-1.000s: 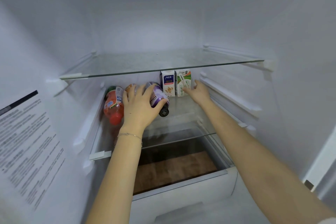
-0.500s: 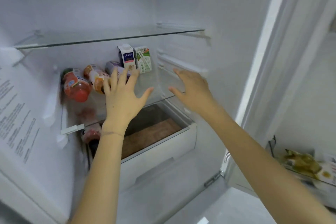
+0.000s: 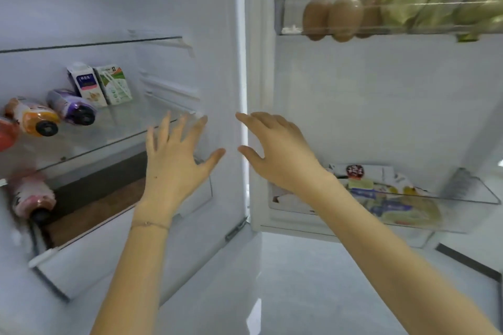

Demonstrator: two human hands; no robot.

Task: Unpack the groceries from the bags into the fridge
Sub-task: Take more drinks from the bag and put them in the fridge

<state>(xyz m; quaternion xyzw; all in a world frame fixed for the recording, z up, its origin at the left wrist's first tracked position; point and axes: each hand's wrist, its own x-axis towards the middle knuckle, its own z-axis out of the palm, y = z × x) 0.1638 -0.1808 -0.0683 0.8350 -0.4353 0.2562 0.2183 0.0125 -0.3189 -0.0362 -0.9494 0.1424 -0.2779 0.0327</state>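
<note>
Looks like it's btwn items rn: left hand [image 3: 174, 166] & right hand [image 3: 277, 155] are both hovering empty w/ fingers spread at the fridge [image 3: 212, 35], bottles [image 3: 72, 107] & 2 cartons [image 3: 87, 84] are sitting on the glass shelf [image 3: 122, 128], so next is prob reaching for the bags (not in view).

Bare forearms [image 3: 381, 247] — thin chain bracelet [image 3: 149, 224] on L wrist, sm. charm.

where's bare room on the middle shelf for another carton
The middle shelf is bare in front of the cartons, from the bottles to the right wall. What shows of the top shelf is bare too. The left end is crowded.
</note>
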